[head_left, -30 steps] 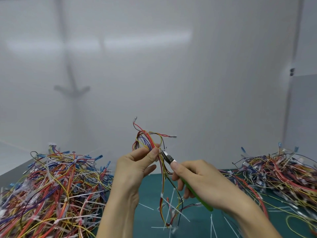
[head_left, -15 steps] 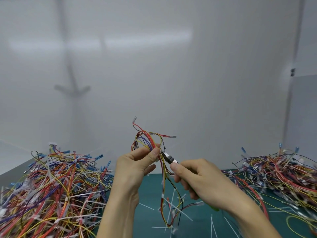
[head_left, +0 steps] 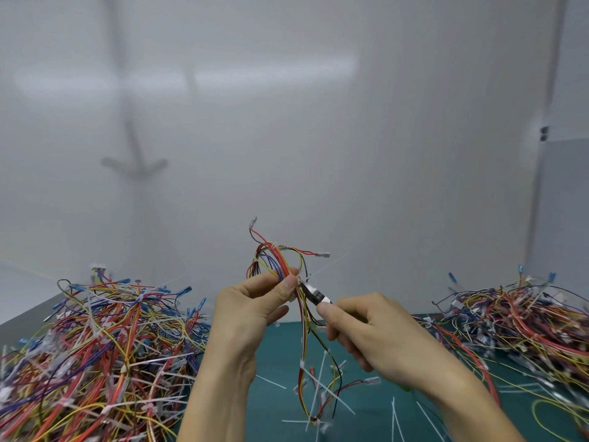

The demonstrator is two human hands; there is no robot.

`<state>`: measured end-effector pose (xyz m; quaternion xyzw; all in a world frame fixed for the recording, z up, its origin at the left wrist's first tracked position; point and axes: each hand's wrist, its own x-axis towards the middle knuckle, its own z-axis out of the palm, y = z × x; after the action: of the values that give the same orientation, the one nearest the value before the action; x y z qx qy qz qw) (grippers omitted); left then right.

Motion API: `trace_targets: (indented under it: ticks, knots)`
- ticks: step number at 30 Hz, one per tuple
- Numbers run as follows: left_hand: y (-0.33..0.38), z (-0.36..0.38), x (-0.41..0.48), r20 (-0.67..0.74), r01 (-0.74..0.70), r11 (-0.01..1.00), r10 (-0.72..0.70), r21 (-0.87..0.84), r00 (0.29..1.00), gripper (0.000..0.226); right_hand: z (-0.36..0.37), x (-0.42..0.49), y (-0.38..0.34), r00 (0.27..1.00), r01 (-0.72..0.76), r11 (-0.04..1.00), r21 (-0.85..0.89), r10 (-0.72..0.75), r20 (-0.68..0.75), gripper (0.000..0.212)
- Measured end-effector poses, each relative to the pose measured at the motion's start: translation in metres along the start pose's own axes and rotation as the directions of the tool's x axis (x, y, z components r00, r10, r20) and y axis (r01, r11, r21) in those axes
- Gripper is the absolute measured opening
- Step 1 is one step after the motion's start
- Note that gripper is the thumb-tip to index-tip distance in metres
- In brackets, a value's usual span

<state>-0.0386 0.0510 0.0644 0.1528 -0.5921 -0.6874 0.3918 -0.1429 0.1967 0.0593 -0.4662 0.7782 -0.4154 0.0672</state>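
My left hand (head_left: 251, 309) pinches a small bundle of coloured wires (head_left: 275, 261) between thumb and fingers and holds it up above the green mat (head_left: 277, 368). The bundle's lower end hangs down to the mat with white cable ties on it. My right hand (head_left: 376, 336) grips a small pair of cutters (head_left: 315, 293), whose black and white jaws touch the bundle just right of my left thumb, at a white cable tie (head_left: 325, 267) that sticks out up and to the right. The cutters' handle is hidden inside my right hand.
A big heap of tied coloured wires (head_left: 95, 355) lies at the left and another heap (head_left: 522, 323) at the right. Cut white cable tie pieces (head_left: 395, 419) lie on the mat between them. A plain white wall stands behind.
My right hand has closed tighter round the cutters, hiding the green handle. A long white cable tie tail now shows beside the jaws. The left hand and bundle have stayed put.
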Motion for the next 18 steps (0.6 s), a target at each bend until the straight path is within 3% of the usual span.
trace_targets:
  ticks: [18]
  knots:
    - [-0.0002, -0.0005, 0.0002, 0.009, -0.01, 1.0, 0.01, 0.017, 1.0, 0.013, 0.0006, 0.0002, -0.0002, 1.0, -0.007, 1.0, 0.012, 0.007, -0.013, 0.054]
